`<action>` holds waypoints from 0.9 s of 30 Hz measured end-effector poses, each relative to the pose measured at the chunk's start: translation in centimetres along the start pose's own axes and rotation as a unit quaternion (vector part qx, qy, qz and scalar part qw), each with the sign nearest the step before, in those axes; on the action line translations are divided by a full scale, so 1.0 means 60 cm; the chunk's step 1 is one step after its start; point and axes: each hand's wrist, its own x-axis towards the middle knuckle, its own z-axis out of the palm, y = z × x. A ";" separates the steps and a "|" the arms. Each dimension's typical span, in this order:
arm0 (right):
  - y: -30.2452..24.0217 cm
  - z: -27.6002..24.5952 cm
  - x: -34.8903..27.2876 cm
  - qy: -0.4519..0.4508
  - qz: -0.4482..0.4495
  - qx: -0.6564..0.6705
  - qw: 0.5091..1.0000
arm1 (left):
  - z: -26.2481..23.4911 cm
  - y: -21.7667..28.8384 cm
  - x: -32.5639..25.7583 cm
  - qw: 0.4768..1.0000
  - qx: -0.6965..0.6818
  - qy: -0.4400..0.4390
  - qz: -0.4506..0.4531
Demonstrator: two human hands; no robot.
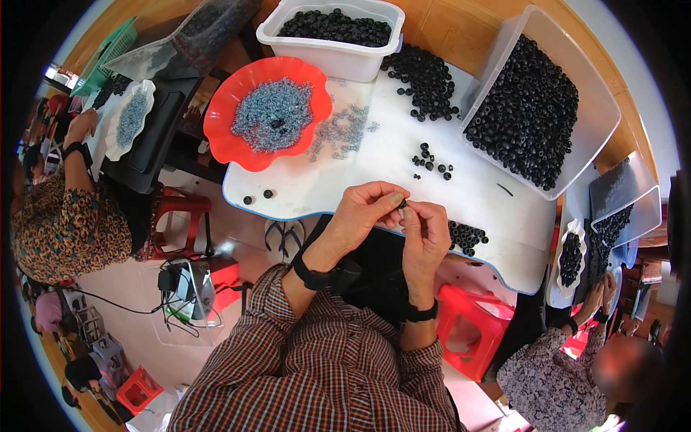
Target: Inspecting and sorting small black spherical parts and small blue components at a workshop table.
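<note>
My left hand and my right hand meet over the near edge of the white table. Together their fingertips pinch a small black ring-shaped part. Several more black rings are cupped against my right hand's palm side. A red wavy-rimmed bowl of small silvery pieces sits to the far left. Loose black rings lie scattered on the table beyond my hands.
A clear bin heaped with black rings stands at the right, a white tub of them at the back. Silvery pieces are spilled beside the bowl. Other people work at the left and lower right. Red stools stand below.
</note>
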 end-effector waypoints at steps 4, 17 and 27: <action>-0.002 -0.012 0.002 -0.054 0.079 0.082 0.992 | -0.016 0.013 -0.001 0.996 0.079 -0.036 -0.007; 0.023 0.011 0.050 0.008 -0.034 -0.150 0.988 | -0.040 0.003 0.006 0.996 -0.062 -0.033 -0.058; 0.046 0.032 0.078 -0.037 -0.113 -0.402 0.908 | -0.047 0.000 0.010 0.993 -0.096 -0.033 -0.054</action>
